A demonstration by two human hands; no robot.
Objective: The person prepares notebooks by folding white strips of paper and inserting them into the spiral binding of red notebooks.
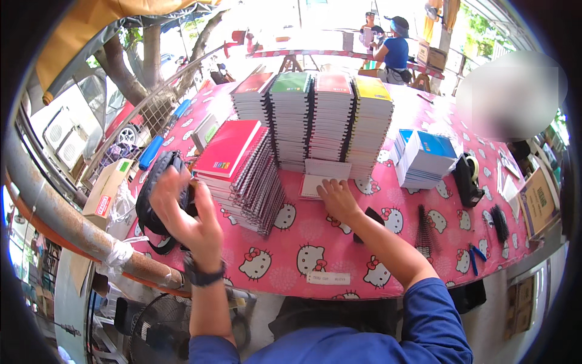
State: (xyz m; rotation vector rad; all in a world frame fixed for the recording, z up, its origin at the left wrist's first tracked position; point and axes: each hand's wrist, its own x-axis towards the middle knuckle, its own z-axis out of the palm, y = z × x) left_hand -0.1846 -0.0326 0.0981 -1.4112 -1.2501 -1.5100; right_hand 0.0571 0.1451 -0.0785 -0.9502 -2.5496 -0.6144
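My right hand [339, 200] reaches to the foot of the tall stacks, its bent fingers on a small notebook [310, 187]. The notebook lies open with white pages and a red edge, its far half tilted up against the stacks. My left hand [189, 218], with a dark wristband, is raised over the table's left side, fingers apart and holding nothing. Beside it stands a stack of red spiral notebooks [224, 151]. Behind are tall stacks of spiral notebooks with red covers, green covers [291, 83], pink covers [333, 83] and yellow covers [372, 88].
Pink patterned cloth [285, 261] covers the table. At right are blue-covered notebooks [433, 145], a tape dispenser [470, 182], black spiral coils [426, 233] and blue-handled pliers [477, 258]. A black bag [159, 200] lies left, above a metal pipe [91, 233]. Two people stand far back.
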